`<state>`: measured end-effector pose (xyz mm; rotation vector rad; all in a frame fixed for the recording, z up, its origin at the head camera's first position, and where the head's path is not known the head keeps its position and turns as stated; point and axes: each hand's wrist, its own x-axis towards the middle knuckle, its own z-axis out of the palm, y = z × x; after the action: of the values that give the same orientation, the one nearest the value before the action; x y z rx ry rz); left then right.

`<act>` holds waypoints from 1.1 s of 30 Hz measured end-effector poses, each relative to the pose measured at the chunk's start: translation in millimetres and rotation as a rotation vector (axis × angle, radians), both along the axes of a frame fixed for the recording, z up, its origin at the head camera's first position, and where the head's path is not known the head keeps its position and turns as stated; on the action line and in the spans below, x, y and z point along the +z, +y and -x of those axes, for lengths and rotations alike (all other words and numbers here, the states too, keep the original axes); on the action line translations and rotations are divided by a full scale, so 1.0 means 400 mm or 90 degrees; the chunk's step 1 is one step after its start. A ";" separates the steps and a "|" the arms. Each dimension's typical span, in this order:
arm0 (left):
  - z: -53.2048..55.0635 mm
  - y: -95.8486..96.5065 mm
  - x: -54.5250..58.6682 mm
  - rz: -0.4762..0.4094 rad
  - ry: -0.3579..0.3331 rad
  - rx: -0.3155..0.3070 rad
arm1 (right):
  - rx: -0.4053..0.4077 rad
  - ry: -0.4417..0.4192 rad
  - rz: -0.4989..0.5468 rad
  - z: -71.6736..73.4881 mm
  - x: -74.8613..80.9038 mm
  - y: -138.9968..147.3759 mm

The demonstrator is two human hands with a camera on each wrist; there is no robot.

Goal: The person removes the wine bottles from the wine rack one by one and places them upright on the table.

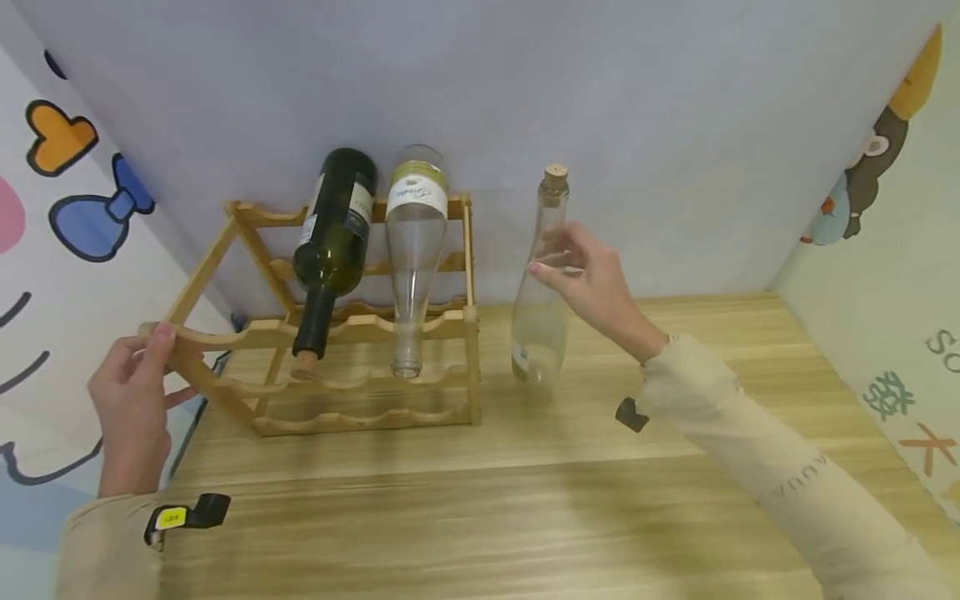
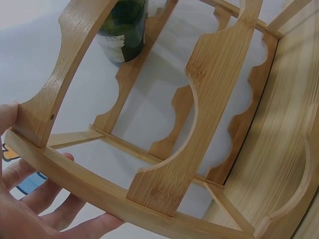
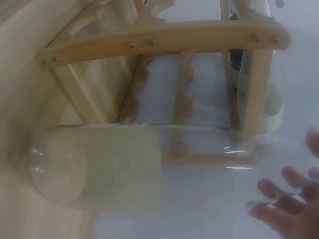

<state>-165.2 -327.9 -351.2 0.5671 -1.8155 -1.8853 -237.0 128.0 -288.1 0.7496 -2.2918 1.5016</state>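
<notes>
A wooden wine rack stands on the table, and my left hand holds its upper front left corner. In the left wrist view, that hand's thumb and fingers lie around the end rail. To the right of the rack is an upright clear glass bottle with a cork in its mouth. My right hand grips this bottle below the neck. Whether its base touches the table cannot be told. On the rack's top level lie a dark green wine bottle, corked, and another clear bottle, uncorked, both necks towards me.
Behind the rack rises a pale wall. Walls with cartoon pictures flank the wood-grain table on both sides. The rack's lower level shows scalloped rails.
</notes>
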 end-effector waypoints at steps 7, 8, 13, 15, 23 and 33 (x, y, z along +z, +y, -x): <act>-0.001 0.005 0.000 0.005 0.007 0.001 | -0.017 0.014 0.010 0.068 -0.052 0.020; -0.001 0.005 0.001 0.005 0.008 0.001 | -0.017 0.014 0.010 0.073 -0.054 0.020; -0.002 0.004 0.002 0.009 0.008 0.004 | -0.025 0.000 0.009 0.080 -0.050 0.016; -0.002 0.003 0.001 0.013 0.007 0.005 | -0.028 -0.006 0.008 0.069 -0.036 0.008; -0.003 0.002 0.000 0.019 0.009 0.005 | -0.034 -0.033 0.013 0.044 -0.004 -0.007; -0.001 0.001 -0.003 0.019 0.003 0.007 | -0.032 -0.058 0.028 0.053 -0.018 -0.003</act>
<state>-164.9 -327.5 -352.2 0.5600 -1.8306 -1.8471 -258.2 126.8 -295.2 0.6183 -2.3171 1.5877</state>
